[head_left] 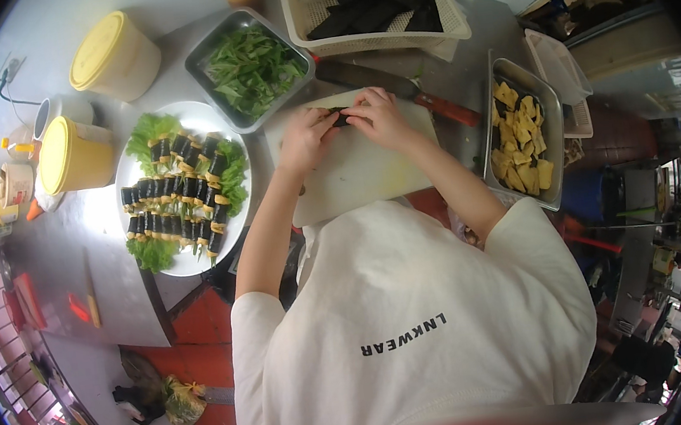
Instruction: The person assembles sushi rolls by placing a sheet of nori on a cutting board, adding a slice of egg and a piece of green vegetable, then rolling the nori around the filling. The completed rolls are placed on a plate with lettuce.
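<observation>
Over the far part of a white cutting board (369, 168), my left hand (306, 139) and my right hand (381, 118) meet with bent fingers. Between their fingertips is a small dark seaweed roll (340, 118), mostly covered by the fingers. To the left, a white plate (189, 263) bears rows of seaweed rolls (166, 227) with yellow ends and lettuce (155, 253) around them. A metal tray (194, 64) of green leaves (251, 68) stands beyond my left hand. Past my right hand lies a cleaver (380, 80) with a red-brown handle (447, 108).
A cream plastic basket (389, 39) at the back holds dark seaweed sheets (377, 5). At right, a metal tray (553, 197) holds yellow folded pieces (522, 143). Yellow-lidded tubs (122, 65) and bottles (15, 182) stand at left. A covered plastic container (557, 65) sits beyond the right tray.
</observation>
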A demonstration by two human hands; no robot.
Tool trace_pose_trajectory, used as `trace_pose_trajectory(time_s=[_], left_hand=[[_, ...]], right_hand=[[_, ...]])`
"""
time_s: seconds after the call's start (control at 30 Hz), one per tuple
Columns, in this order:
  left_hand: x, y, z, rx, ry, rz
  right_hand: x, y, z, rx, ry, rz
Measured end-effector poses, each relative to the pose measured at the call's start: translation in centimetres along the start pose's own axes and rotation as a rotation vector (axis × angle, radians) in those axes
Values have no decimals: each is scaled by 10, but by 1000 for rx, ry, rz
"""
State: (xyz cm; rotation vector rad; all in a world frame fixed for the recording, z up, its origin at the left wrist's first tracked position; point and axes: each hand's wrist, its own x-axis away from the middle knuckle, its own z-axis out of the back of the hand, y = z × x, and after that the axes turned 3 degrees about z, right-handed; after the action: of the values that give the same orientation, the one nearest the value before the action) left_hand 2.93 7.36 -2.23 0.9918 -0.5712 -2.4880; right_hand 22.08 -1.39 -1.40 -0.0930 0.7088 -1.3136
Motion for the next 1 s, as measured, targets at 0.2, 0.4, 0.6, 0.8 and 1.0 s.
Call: trace_pose_trajectory(time_s=[0.2, 0.4, 0.6, 0.8, 1.0], left_hand=[[-10, -3, 7, -89, -57, 160], [-12, 5, -17, -217, 173, 313], [-2, 33, 6, 513, 197, 1054], [16, 33, 48, 1202, 155, 1225], [44, 14, 93, 810, 422, 1067]], right_hand=[[-9, 6, -4, -129, 22, 125], [-16, 17, -10, 101, 15, 253], [-47, 3, 2, 153, -121, 263], [-60, -45, -3, -72, -161, 377], [-55, -69, 1, -305, -11, 165]])
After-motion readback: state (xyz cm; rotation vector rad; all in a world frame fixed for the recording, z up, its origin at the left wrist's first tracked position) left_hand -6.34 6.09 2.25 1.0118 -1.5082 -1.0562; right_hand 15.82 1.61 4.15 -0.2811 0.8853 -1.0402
